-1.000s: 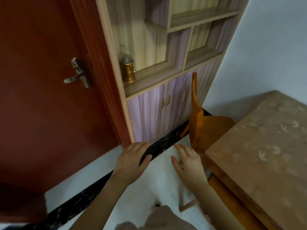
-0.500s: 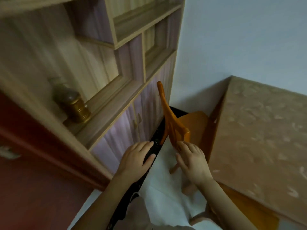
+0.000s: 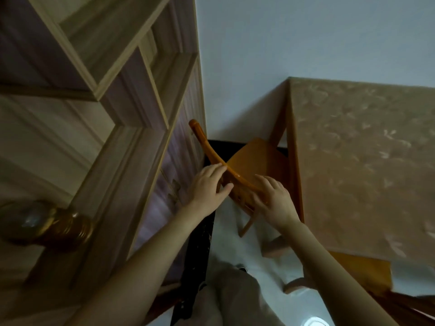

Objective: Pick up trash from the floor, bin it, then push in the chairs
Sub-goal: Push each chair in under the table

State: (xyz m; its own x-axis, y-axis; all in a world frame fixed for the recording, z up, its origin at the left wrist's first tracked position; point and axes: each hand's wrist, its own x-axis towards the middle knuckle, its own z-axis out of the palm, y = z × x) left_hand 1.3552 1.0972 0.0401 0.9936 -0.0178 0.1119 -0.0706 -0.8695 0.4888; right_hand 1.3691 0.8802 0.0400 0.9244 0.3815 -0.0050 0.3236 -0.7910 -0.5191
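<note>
An orange wooden chair [image 3: 255,155] stands in the corner between the cabinet and the table, its seat partly under the table's edge. Its curved top rail [image 3: 207,147] runs toward me. My left hand [image 3: 206,187] lies on the rail's left side, fingers over the top and thumb underneath. My right hand [image 3: 274,198] closes over the rail's near end, next to the table. No trash is visible on the white floor [image 3: 228,234].
A table [image 3: 362,149] with a beige patterned cloth fills the right. A tall wooden cabinet [image 3: 131,142] stands close on the left, with a brass jar [image 3: 54,225] on its shelf. Another orange chair [image 3: 360,267] shows under the table at lower right. A white wall [image 3: 294,36] lies behind.
I have moved closer to the corner. Both hands went forward from open in the air onto the chair's top rail and took hold of it.
</note>
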